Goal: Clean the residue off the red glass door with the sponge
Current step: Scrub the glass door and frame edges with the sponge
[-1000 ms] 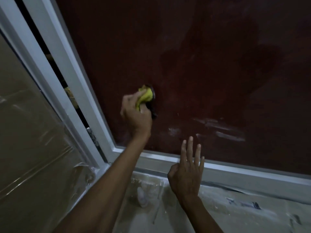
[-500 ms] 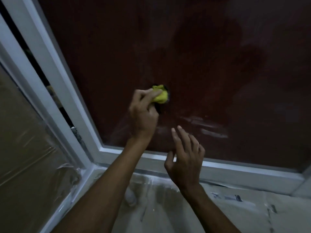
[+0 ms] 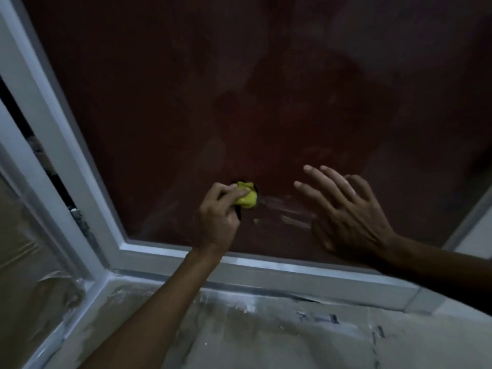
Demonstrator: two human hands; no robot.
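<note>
Since 1 second ago the left hand has carried the sponge from near the left frame rail rightward and down to the edge of the pale streaks, and the right hand has risen from the bottom rail up onto the glass.

The left hand pinches the crumpled yellow sponge between thumb and curled fingers, pushing it against the red glass door. The right hand is spread, fingers straight and apart; it appears to lie flat on the pane, though whether the palm actually touches cannot be told.

The residue shows as 2 or 3 whitish smears low on the pane, just right of the sponge and between the 2 hands, with the right hand's thumb side covering their far end.

To do this step well, the sponge should probably be driven firmly rightward along the streaks in overlapping strokes, with the right hand lifted clear so no smear stays hidden under it, and with steady pressure so the wad does not skid.

Outward lie the pale door frame, a dusty floor, and plastic sheeting at left.
</note>
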